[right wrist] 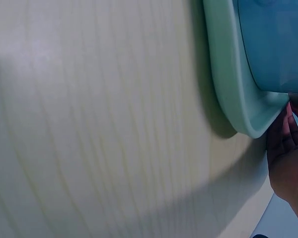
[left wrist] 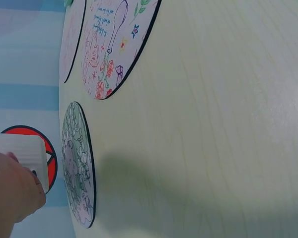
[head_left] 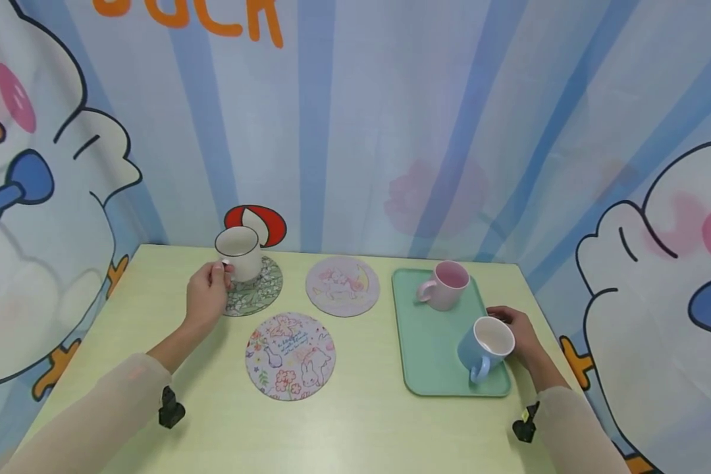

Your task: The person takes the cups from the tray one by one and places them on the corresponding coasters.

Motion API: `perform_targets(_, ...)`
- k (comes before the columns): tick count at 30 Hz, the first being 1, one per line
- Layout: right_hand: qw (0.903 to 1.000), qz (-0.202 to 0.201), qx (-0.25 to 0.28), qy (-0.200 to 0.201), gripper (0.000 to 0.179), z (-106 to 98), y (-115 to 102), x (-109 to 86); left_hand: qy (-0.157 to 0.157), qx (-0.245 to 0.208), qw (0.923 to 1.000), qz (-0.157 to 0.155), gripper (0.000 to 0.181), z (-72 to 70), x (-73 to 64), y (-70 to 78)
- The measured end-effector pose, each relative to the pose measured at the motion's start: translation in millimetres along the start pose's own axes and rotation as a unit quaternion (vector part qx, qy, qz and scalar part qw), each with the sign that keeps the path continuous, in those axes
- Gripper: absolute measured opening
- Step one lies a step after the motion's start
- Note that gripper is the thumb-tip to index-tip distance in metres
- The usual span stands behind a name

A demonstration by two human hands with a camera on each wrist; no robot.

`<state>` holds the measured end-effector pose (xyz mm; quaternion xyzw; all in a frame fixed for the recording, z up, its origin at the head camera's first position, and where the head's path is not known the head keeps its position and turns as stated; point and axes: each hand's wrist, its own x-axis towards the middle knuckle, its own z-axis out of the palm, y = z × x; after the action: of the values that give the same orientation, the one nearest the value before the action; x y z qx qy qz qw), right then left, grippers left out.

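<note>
A white mug with a dark rim [head_left: 245, 253] is gripped at its handle by my left hand [head_left: 209, 293]. In the left wrist view, a gap shows between the mug's base and the green patterned round coaster [left wrist: 79, 168] below. At the right, my right hand [head_left: 518, 332] holds the right rim of a green tray [head_left: 432, 375], beside a light blue mug [head_left: 476, 345]; the mug partly hides the fingers. A pink mug [head_left: 444, 286] stands at the tray's far end. Both tray mugs are upright.
Two more round coasters lie on the pale wooden table [head_left: 355, 428]: one with a unicorn [head_left: 342, 286], one with rabbits and flowers [head_left: 290, 357]. A striped blue curtain with cartoon figures [head_left: 355, 131] hangs behind the table's far edge.
</note>
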<state>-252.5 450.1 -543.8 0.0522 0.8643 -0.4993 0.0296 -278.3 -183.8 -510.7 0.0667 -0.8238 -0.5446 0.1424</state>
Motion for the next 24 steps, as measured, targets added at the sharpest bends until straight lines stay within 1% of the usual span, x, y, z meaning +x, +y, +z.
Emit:
perform_targets(4, 0.9999, -0.002, -0.01, 0.006, 0.041, 1.4, 11.5, 5.1, 0.005, -0.003, 0.9999, -0.011, 0.051, 0.4, -2.3, -2.5)
perform_targets(8, 0.9999, -0.004, -0.01, 0.005, 0.04, 2.4, 15.8, 4.2, 0.009, 0.0, 0.9998, -0.017, 0.05, 2.9, -4.8, -8.7)
perform_targets(14, 1.0, 0.004, 0.009, 0.001, 0.04, 2.3, 13.5, 1.1, 0.019, 0.003, 0.9997, -0.014, 0.047, 9.2, -7.4, -18.9)
perform_targets(18, 0.9998, 0.01, 0.017, -0.003, 0.04, 1.6, 11.1, 1.3, 0.022, 0.014, 0.9996, -0.013, 0.046, 11.7, -8.3, -23.4)
perform_targets(24, 1.0, -0.002, -0.005, 0.004, 0.04, -0.1, 12.8, 5.7, 0.02, 0.018, 0.9996, -0.011, 0.045, 14.8, -6.2, -28.9)
